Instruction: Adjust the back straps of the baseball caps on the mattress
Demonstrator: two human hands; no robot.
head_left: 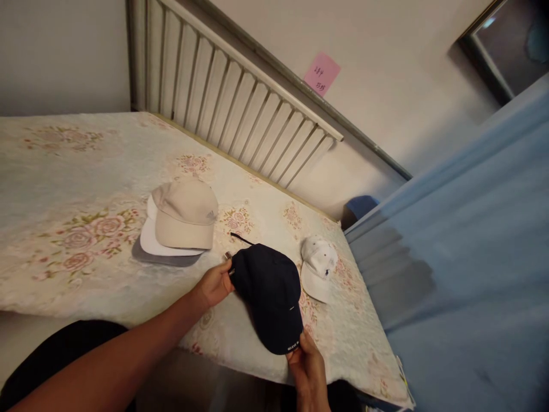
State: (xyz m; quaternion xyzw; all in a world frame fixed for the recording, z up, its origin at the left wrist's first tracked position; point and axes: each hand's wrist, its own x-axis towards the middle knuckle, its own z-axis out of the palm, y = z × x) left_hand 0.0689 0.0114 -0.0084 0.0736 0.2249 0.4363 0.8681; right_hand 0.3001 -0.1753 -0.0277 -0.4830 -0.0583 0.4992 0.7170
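Observation:
A black baseball cap [270, 280] is held over the near part of the bed, its brim pointing down toward me. My left hand [218, 283] pinches the cap's back edge, beside a metal buckle [227, 255] and a loose strap [241, 238]. The brim's tip, with small white lettering, is gripped by my right hand [307, 360]. To the left lies a stack of caps: a beige cap [186, 209] on top, a white cap [150, 237] under it and a grey brim [167, 260] lowest. A separate white cap [318, 266] rests to the right.
The caps lie on a flowered bed cover [86, 177]. A white radiator [240, 97] runs along the wall behind it, with a pink note [321, 73] above. At the right hangs a blue curtain [463, 252]. A framed picture [510, 51] is on the wall.

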